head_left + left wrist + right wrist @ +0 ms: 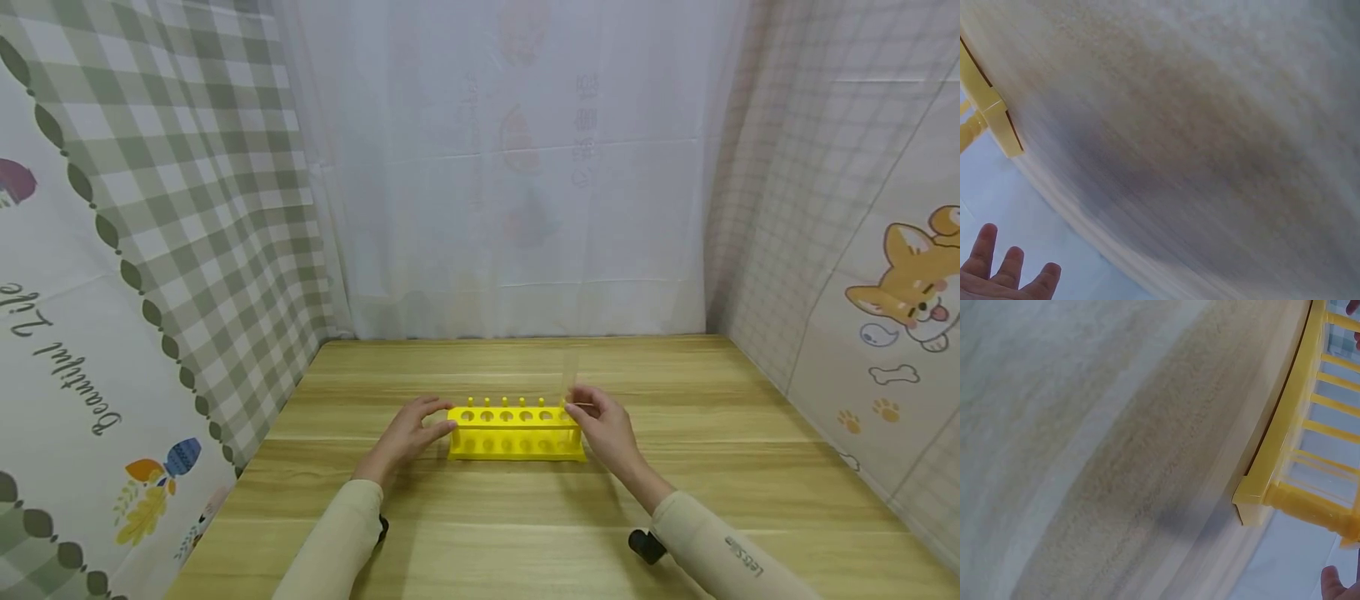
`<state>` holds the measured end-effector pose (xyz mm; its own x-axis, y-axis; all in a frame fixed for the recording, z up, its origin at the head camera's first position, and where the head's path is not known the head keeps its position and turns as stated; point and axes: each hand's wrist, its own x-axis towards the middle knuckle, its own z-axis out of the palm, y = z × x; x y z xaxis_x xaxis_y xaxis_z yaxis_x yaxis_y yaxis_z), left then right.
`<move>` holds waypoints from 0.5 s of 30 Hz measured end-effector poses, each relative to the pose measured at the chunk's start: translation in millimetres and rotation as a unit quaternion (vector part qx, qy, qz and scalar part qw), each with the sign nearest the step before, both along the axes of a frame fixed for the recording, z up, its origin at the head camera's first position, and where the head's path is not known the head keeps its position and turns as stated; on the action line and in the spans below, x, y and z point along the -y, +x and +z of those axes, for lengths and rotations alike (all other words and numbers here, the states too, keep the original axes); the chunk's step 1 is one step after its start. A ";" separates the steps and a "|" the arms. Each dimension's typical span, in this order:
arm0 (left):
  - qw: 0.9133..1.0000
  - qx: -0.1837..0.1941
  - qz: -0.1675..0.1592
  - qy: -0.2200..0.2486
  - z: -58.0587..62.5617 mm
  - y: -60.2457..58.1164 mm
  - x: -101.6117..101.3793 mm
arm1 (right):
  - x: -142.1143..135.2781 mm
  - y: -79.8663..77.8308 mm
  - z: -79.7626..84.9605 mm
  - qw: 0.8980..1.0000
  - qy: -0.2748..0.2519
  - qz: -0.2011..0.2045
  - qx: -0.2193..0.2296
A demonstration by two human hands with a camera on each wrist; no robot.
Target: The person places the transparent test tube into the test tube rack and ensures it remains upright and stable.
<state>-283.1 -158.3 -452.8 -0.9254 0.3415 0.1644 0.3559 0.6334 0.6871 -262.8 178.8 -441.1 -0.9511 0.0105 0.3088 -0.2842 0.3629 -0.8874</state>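
A yellow test tube rack (517,445) stands on the table, with a row of round holes and several short pegs along its back. A clear test tube (571,367) rises upright from the hole at its right end; its faint outline is hard to see. My right hand (606,425) pinches this tube near the rack's top with thumb and fingers. At the rack's left end, my left hand (408,433) has its thumb by the top corner and its fingers loosely extended. Three spread fingers (1011,265) of it show in the left wrist view.
The wood-grain table (510,525) reaches back to a white curtain (517,250). A green checked cloth (202,150) hangs on the left, and a cloth with a cartoon dog (911,279) on the right. A black wrist device (647,546) sits below the right sleeve.
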 end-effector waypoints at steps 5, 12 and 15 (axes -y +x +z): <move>1.000 -0.004 0.003 -0.029 5.1 0.0 -1.3 | -1.7 -1.3 -1.3 1.000 0.025 -0.004 -0.006; 0.997 -0.026 -0.012 -0.077 13.6 -1.6 -3.8 | -9.5 1.8 -2.7 0.999 0.049 0.006 0.003; 0.996 -0.016 -0.011 -0.083 14.4 -1.9 -2.2 | -16.3 2.3 -4.3 0.998 0.061 0.003 0.004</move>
<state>-285.0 -156.1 -438.4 -0.9127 0.3860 0.1337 0.3908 0.7298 0.5609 -260.6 195.0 -445.3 -0.9533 -0.0323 0.3004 -0.2800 0.4674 -0.8385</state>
